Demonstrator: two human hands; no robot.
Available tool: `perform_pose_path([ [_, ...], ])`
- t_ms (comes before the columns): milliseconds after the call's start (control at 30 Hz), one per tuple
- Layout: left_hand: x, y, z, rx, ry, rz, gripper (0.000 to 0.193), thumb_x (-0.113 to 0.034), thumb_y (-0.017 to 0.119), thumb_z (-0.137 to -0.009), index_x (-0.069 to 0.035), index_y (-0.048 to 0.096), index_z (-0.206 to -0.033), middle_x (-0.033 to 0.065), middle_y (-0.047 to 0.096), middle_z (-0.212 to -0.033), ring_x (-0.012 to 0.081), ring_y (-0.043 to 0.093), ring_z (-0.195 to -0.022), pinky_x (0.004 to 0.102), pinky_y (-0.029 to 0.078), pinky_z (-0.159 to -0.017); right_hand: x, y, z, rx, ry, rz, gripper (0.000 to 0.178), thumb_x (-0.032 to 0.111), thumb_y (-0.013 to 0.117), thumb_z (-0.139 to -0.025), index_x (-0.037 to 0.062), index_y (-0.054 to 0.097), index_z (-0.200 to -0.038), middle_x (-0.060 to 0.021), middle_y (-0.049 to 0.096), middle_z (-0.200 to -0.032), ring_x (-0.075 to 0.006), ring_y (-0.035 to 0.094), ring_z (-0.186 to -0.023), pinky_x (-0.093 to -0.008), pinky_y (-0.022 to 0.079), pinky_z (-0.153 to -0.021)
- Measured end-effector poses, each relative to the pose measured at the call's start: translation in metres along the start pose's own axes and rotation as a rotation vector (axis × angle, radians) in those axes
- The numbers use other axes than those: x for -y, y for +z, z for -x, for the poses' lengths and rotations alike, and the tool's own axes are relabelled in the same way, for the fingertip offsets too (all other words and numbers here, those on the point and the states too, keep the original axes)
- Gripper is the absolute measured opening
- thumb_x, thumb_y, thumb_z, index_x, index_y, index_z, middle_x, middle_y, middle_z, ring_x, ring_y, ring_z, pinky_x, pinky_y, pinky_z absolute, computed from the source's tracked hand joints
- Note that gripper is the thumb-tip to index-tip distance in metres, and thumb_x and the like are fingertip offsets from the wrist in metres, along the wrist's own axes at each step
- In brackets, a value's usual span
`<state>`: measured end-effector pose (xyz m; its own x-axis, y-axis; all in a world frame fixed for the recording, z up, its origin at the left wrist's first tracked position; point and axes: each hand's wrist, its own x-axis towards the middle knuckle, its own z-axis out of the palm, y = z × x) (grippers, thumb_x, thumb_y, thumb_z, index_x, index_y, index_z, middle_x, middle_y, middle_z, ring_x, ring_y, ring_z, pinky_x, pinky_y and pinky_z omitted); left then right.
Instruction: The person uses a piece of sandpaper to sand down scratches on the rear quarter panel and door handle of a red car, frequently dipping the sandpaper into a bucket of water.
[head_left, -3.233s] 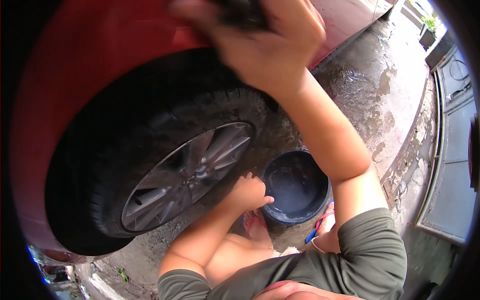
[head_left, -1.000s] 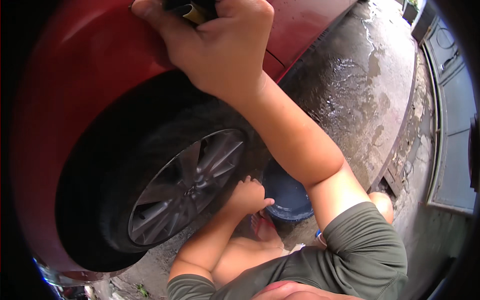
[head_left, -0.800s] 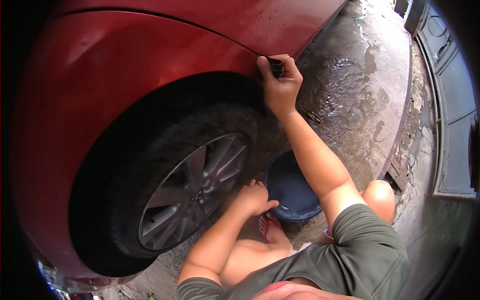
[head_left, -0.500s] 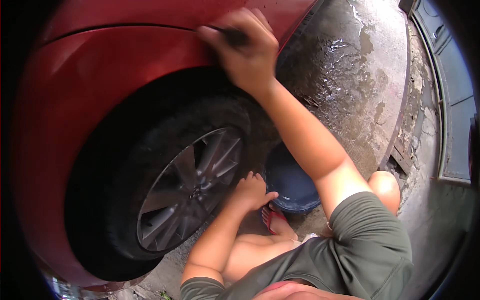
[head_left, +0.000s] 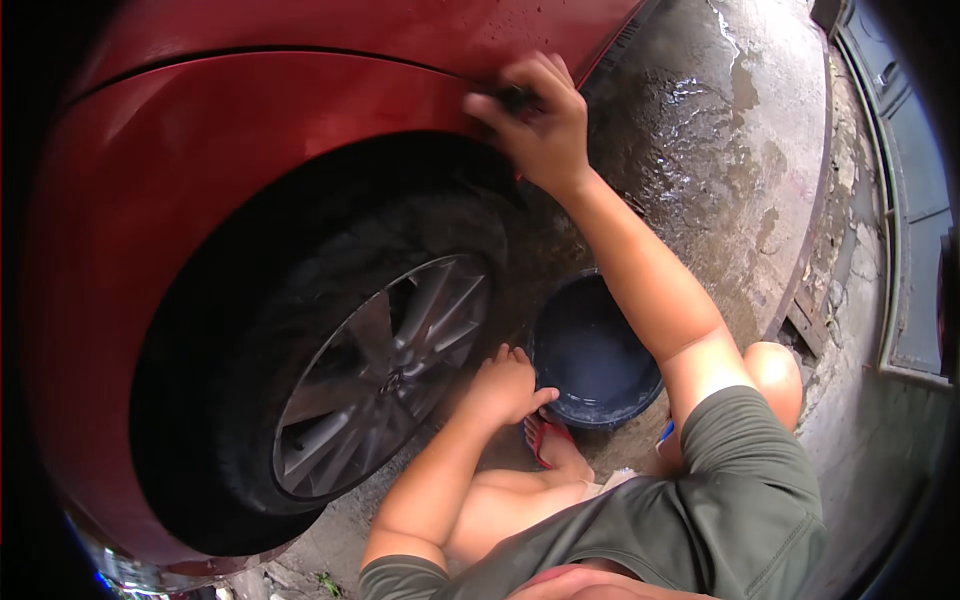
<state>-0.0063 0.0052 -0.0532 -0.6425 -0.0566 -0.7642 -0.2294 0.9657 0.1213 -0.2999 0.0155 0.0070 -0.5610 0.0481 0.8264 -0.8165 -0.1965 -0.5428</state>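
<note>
1. Red car (head_left: 250, 110) fills the upper left of my view, its body curving over the dark wheel arch (head_left: 385, 155). I can follow a thin black seam (head_left: 290, 50) across it, ending near the person's right hand (head_left: 540, 115).
2. I see that right hand over the panel, beyond the upper right of the arch, thumb and fingers pinched around a dark object (head_left: 517, 99). Blur there keeps me from saying what it is, or whether it presses on the car.
3. Lower down, I have the left hand (head_left: 508, 385) loosely spread, thumb pointing right, with nothing visible in its fingers; its underside is hidden from me. It sits between the wheel (head_left: 390, 375), with its grey spokes, and a round dark basin (head_left: 602, 417).
4. Cloudy liquid (head_left: 595, 360) lies in that basin, just beside the left thumb and below the right forearm (head_left: 650, 275).
5. Below the basin I make out a foot (head_left: 568, 456) in a red-strapped sandal (head_left: 541, 440), and the person's dark green shirt (head_left: 650, 540).
6. To the right I see wet concrete (head_left: 715, 190) and, at the rim, a blue-grey gate (head_left: 925, 190).
</note>
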Motion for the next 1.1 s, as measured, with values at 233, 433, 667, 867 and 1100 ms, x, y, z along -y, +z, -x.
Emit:
perform_pose_path([
  [233, 0.001, -0.005, -0.003, 0.022, 0.006, -0.011, 0.1, -0.066, 0.061, -0.099, 0.023, 0.046, -0.143, 0.0339, 0.055, -0.15, 0.0463, 0.044, -0.15, 0.0492, 0.042, -0.119, 0.023, 0.002, -0.032, 0.075, -0.227, -0.065, 0.038, 0.027, 0.093, -0.079, 0.0089, 0.066, -0.099, -0.0078, 0.066, -0.085, -0.0292, 0.064, -0.084, -0.0423, 0.048, -0.077],
  [433, 0.005, -0.007, -0.001, 0.035, 0.036, 0.023, 0.1, -0.065, 0.06, -0.1, 0.023, 0.046, -0.143, 0.0388, 0.053, -0.149, 0.0472, 0.045, -0.149, 0.0513, 0.042, -0.119, -0.005, -0.017, 0.014, 0.18, -0.083, -0.216, 0.045, 0.016, 0.084, -0.091, 0.0078, 0.051, -0.121, -0.0094, 0.064, -0.103, -0.0254, 0.062, -0.088, -0.0365, 0.049, -0.07],
  [667, 0.005, -0.008, -0.001, 0.043, 0.041, 0.035, 0.098, -0.064, 0.062, -0.099, 0.022, 0.047, -0.143, 0.0402, 0.052, -0.149, 0.047, 0.045, -0.148, 0.0512, 0.042, -0.119, -0.004, -0.006, 0.001, 0.101, -0.282, 0.178, 0.035, 0.017, 0.086, -0.086, 0.009, 0.059, -0.107, -0.0089, 0.064, -0.105, -0.0282, 0.057, -0.08, -0.0421, 0.042, -0.08],
  [867, 0.001, -0.01, -0.001, 0.038, 0.021, 0.045, 0.097, -0.065, 0.062, -0.099, 0.022, 0.048, -0.142, 0.0391, 0.052, -0.149, 0.0477, 0.044, -0.149, 0.0517, 0.042, -0.119, 0.058, 0.031, -0.064, 0.012, -0.328, -0.125, 0.023, 0.014, 0.087, -0.083, 0.0119, 0.067, -0.094, -0.0013, 0.063, -0.087, -0.0225, 0.054, -0.085, -0.0359, 0.042, -0.081],
  [1100, 0.002, -0.005, -0.002, -0.013, 0.0, 0.024, 0.094, -0.063, 0.063, -0.099, 0.021, 0.052, -0.139, 0.035, 0.056, -0.147, 0.0459, 0.044, -0.149, 0.0511, 0.041, -0.119, 0.032, 0.02, -0.031, 0.004, -0.229, -0.138, 0.026, 0.016, 0.091, -0.078, 0.0102, 0.069, -0.09, -0.0029, 0.067, -0.08, -0.0284, 0.059, -0.079, -0.0384, 0.046, -0.08],
])
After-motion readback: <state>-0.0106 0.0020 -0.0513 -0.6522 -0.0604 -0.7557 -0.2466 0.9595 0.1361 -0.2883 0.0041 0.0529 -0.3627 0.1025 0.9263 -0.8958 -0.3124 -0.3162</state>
